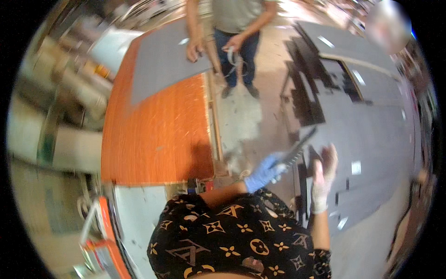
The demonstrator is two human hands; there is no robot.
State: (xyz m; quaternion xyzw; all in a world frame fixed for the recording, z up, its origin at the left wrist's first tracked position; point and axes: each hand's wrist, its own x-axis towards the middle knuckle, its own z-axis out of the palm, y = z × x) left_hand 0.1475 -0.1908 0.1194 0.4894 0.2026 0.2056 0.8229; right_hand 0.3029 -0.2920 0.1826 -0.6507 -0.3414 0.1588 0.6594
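My left hand [264, 175], in a blue glove, is closed around a long, dark, narrow thing [301, 143] that slants up to the right. Its lower edge looks ridged or coiled, and blur hides its exact kind. Just right of it, my right hand [324, 173] wears a whitish glove and is raised with thumb and fingers apart, holding nothing. Below and beyond this hand lie grey panels [371, 153] with small white labels. Dark brown strips [304, 104] lie along the panels' left edge.
To the left stands an orange wood-grain board [158, 144] with a grey sheet [162, 60] on its far part. A person [241, 23] stands across, one hand by the sheet, the other holding a pale looped strip [232, 56]. An orange-and-white machine part [109, 242] is at lower left.
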